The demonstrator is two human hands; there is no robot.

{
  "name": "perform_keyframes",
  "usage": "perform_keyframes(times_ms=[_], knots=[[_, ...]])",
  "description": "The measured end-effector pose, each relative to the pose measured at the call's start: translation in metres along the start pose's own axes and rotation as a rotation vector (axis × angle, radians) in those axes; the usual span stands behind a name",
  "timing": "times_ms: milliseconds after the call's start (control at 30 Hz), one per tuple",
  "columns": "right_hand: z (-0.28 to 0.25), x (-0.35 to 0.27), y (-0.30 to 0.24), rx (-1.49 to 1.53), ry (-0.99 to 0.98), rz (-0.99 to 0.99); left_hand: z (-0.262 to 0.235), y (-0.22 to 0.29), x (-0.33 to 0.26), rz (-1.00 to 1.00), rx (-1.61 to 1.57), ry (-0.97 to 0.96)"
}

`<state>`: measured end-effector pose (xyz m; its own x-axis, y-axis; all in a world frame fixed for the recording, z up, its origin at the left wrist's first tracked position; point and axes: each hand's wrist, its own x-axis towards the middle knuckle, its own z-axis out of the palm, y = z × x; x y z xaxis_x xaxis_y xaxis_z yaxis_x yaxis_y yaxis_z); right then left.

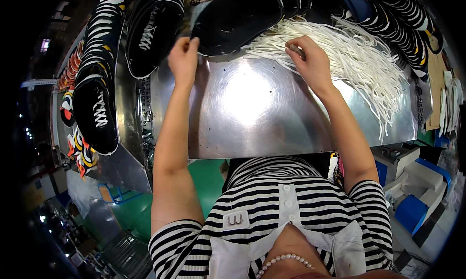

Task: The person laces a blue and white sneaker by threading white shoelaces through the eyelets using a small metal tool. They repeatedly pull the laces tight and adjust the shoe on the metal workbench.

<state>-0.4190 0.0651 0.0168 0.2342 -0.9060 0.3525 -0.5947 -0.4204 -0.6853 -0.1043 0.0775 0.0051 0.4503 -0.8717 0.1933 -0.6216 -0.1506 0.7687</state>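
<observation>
At the back of the metal table lies a black shoe upper point(233, 21), its light rim facing me. My left hand point(183, 63) is closed at the left edge of this upper, its fingertips pinched on the rim. My right hand point(312, 65) hovers over the near left side of a heap of white shoelaces point(349, 50). Its fingers are curled, with a small dark greyish thing point(297, 51) between them that I cannot make out.
Rows of nested black uppers with white lacing point(99, 109) stand to the left, next to another row point(150, 41). More stacked uppers point(407, 21) sit at the back right. The shiny metal tabletop point(218, 128) ends just before my body. A grey and blue machine point(412, 182) is at the right.
</observation>
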Motion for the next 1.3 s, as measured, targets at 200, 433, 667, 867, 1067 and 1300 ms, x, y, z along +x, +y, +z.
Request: perform_keyframes(times_ms=[200,433,667,867,1067,1300], knots=[[0.004,-0.023,-0.011,-0.31,-0.084,-0.11,-0.073,0.082,-0.086,0.718,-0.152,0.589],[-0.004,-0.03,0.0,-0.246,-0.192,-0.096,0.038,0.095,-0.232,0.678,0.133,-0.29],[-0.018,-0.053,-0.004,-0.388,-0.21,-0.058,-0.018,0.095,-0.193,0.686,0.014,-0.21],[-0.022,-0.055,-0.007,-0.061,-0.346,-0.079,-0.059,0.088,-0.144,0.707,0.424,-0.199],[-0.041,-0.117,-0.091,0.963,-0.583,0.276,-0.053,0.088,-0.123,0.642,0.597,-0.515],[0.004,-0.124,-0.052,1.069,-0.238,0.596,-0.025,0.072,-0.115,-0.801,-0.162,-1.226]])
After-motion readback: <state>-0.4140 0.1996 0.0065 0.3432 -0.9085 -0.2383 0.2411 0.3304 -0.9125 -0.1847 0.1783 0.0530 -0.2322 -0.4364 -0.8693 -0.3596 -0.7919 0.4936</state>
